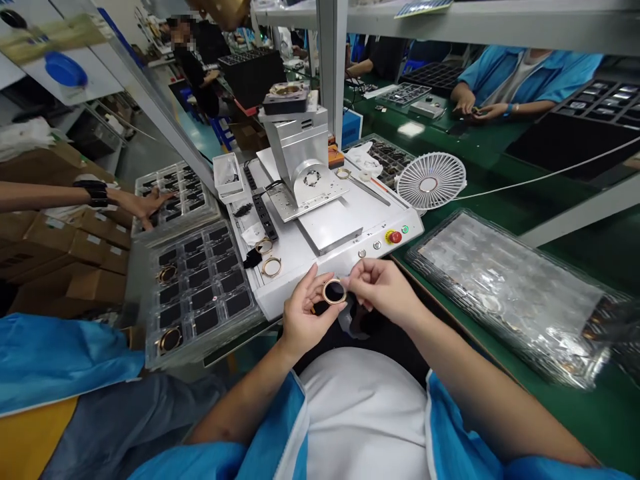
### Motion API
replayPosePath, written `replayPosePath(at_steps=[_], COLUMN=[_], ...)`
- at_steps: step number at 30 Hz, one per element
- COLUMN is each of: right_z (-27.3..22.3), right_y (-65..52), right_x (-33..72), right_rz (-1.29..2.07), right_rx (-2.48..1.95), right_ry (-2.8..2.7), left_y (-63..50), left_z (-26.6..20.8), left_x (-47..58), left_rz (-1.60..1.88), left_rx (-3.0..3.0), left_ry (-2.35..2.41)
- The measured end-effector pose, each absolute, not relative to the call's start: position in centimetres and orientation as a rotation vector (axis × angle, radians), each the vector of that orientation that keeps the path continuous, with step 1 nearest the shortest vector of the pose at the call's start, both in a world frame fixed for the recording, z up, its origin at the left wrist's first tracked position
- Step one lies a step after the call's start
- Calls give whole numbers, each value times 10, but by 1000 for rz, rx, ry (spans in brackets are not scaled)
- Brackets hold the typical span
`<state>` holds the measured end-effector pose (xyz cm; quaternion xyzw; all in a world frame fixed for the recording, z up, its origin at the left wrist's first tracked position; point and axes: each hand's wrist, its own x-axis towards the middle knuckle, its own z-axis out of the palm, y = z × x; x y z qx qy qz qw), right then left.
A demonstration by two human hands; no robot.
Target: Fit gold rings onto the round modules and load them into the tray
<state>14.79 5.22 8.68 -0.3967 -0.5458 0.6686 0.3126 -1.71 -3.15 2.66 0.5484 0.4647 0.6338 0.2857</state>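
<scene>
My left hand (311,308) holds a round watch case (334,291) with a gold rim and a black face, gripped at its edge between thumb and fingers. My right hand (376,287) is closed in a pinch at the right side of the rim; what lies between its fingertips, if anything, is too small to make out. Both hands are over my lap, just in front of a white machine base (280,287). On that base's left front corner lie a gold ring (271,267) and another gold ring (264,246) behind it.
A clear tray of black pieces (200,287) stands left, where a co-worker's hand (145,205) touches another tray (187,175). The base carries a metal fixture (305,157), tweezers (370,190) and a red button (395,237). Right are a white fan (430,181) and stacked plastic trays (510,287).
</scene>
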Motion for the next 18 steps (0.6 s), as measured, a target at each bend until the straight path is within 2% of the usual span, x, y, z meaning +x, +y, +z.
replayPosePath(at_steps=[15, 18], right_z=[72, 69], right_y=[31, 31], right_x=[143, 152], right_rz=[1643, 1766], right_rx=[-1089, -1068], right_ry=[-1482, -1430], left_y=[-38, -39], left_z=[31, 26], left_x=[-7, 0], left_rz=[1711, 1660], left_rx=[1546, 1550], left_ry=[1351, 1275])
